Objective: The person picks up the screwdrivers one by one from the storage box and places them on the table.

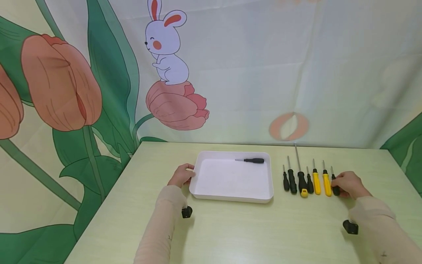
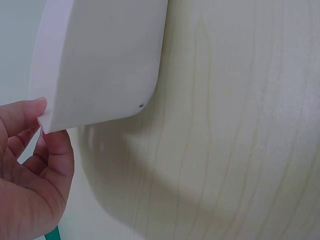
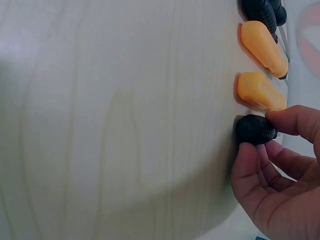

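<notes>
A white rectangular tray [image 1: 230, 183] stands on the table, and one black-handled screwdriver [image 1: 254, 160] lies in its far right part. My left hand [image 1: 180, 175] pinches the tray's left rim between thumb and fingers, as the left wrist view confirms. At the right end of a row of screwdrivers, my right hand [image 1: 350, 184] pinches the handle of a small black screwdriver [image 3: 254, 129], its shaft pointing away from me. Just left of it lies a yellow screwdriver [image 1: 326, 185], with a second yellow screwdriver [image 1: 316, 182] beside that.
Several black screwdrivers fill the row's left part, among them a long-shafted one [image 1: 301, 181] with a yellow end. The pale wood-grain table [image 1: 263, 234] meets a printed curtain [image 1: 237, 73] at its far edge. Small black cameras sit on both wrists.
</notes>
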The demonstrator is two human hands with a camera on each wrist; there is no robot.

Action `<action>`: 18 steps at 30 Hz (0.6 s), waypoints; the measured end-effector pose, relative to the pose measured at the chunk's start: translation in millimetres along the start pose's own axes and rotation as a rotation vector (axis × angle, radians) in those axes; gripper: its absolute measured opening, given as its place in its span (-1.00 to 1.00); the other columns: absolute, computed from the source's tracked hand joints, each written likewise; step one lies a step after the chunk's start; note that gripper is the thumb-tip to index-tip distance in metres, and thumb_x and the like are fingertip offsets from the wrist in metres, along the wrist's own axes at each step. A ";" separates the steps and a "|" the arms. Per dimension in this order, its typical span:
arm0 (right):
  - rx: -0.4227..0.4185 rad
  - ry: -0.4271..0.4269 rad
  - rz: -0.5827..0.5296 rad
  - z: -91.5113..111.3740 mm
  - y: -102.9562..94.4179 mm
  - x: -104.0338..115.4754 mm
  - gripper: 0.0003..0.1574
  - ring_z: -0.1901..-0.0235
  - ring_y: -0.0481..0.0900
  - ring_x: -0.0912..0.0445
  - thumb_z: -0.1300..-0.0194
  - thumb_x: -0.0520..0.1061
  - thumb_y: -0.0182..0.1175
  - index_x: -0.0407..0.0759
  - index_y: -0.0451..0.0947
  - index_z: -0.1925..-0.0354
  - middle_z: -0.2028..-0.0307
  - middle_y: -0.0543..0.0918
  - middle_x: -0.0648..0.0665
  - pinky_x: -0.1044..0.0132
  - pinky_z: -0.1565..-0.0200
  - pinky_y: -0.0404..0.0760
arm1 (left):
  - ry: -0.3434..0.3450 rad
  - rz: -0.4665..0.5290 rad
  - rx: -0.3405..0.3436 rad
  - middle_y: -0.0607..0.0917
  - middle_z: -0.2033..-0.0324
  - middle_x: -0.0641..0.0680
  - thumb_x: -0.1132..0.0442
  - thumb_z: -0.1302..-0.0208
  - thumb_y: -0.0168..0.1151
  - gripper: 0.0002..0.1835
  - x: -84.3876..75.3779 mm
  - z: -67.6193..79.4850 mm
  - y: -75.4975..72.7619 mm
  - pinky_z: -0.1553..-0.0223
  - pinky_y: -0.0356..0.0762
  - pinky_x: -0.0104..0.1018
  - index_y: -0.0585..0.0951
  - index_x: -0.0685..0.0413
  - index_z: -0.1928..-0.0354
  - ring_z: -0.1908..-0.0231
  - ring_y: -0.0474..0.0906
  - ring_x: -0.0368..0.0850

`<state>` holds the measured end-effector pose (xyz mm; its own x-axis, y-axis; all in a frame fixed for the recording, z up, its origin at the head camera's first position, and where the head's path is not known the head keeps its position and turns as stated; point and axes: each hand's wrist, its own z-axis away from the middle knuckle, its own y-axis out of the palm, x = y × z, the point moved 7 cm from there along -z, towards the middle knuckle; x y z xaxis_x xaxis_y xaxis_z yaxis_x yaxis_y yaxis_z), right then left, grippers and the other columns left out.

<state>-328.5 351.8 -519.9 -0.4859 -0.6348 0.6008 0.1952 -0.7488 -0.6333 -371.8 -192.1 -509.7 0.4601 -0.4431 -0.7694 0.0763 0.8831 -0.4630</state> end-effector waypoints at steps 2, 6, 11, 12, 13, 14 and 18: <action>-0.002 0.002 0.003 0.9 0.1 0.3 -0.45 0.38 0.42 -0.01 -0.10 -0.16 0.07 -0.53 0.23 0.04 0.24 0.39 -0.39 0.38 0.51 0.48 | 0.000 -0.001 -0.001 0.48 0.09 0.16 0.34 -0.19 0.05 -0.67 0.1 0.1 0.3 0.43 0.39 -0.41 0.41 0.11 -0.03 0.28 0.42 -0.07; -0.006 0.005 0.007 2.1 0.1 0.5 -0.47 0.40 0.42 0.00 -0.10 -0.17 0.07 -0.53 0.24 0.06 0.25 0.40 -0.38 0.39 0.51 0.48 | 0.003 0.003 -0.006 0.49 0.10 0.16 0.34 -0.19 0.05 -0.67 -0.1 0.6 0.6 0.43 0.39 -0.41 0.42 0.11 -0.02 0.29 0.43 -0.08; -0.012 0.016 0.010 0.3 -1.1 -1.2 -0.48 0.42 0.41 0.01 -0.10 -0.17 0.08 -0.53 0.25 0.08 0.29 0.40 -0.35 0.40 0.53 0.47 | 0.005 0.005 -0.009 0.48 0.09 0.16 0.34 -0.20 0.05 -0.68 0.3 0.3 0.8 0.42 0.40 -0.41 0.42 0.10 -0.02 0.28 0.43 -0.08; -0.013 0.018 0.011 -0.2 -1.4 -1.7 -0.48 0.42 0.41 0.01 -0.10 -0.16 0.09 -0.52 0.25 0.08 0.30 0.40 -0.35 0.40 0.53 0.46 | 0.004 0.004 -0.008 0.48 0.08 0.16 0.34 -0.20 0.05 -0.68 0.6 0.0 0.9 0.41 0.40 -0.41 0.41 0.10 -0.02 0.27 0.43 -0.08; -0.013 0.022 0.008 -0.7 -1.7 -2.4 -0.47 0.43 0.41 0.01 -0.10 -0.15 0.09 -0.52 0.25 0.08 0.31 0.40 -0.34 0.40 0.53 0.46 | 0.004 0.006 -0.009 0.48 0.08 0.16 0.34 -0.20 0.05 -0.68 0.9 -0.6 0.9 0.41 0.40 -0.41 0.42 0.10 -0.02 0.27 0.43 -0.08; -0.012 0.025 0.005 -1.4 -1.8 -3.2 -0.46 0.43 0.41 0.01 -0.10 -0.14 0.09 -0.52 0.25 0.07 0.32 0.40 -0.33 0.41 0.53 0.46 | 0.002 0.007 -0.011 0.48 0.08 0.16 0.34 -0.20 0.05 -0.68 1.2 -1.1 0.9 0.40 0.40 -0.40 0.42 0.10 -0.02 0.27 0.43 -0.08; 0.002 0.040 -0.034 -3.0 -2.2 -6.9 -0.37 0.42 0.41 0.01 -0.11 -0.08 0.09 -0.52 0.20 0.01 0.29 0.39 -0.34 0.42 0.52 0.46 | 0.003 0.001 -0.012 0.49 0.08 0.16 0.34 -0.20 0.05 -0.67 2.4 -3.1 0.7 0.40 0.41 -0.40 0.42 0.10 -0.03 0.26 0.43 -0.07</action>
<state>-328.2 358.4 -524.1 -0.5258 -0.6006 0.6023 0.1796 -0.7706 -0.6115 -373.4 -193.0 -513.2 0.4575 -0.4425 -0.7713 0.0648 0.8817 -0.4674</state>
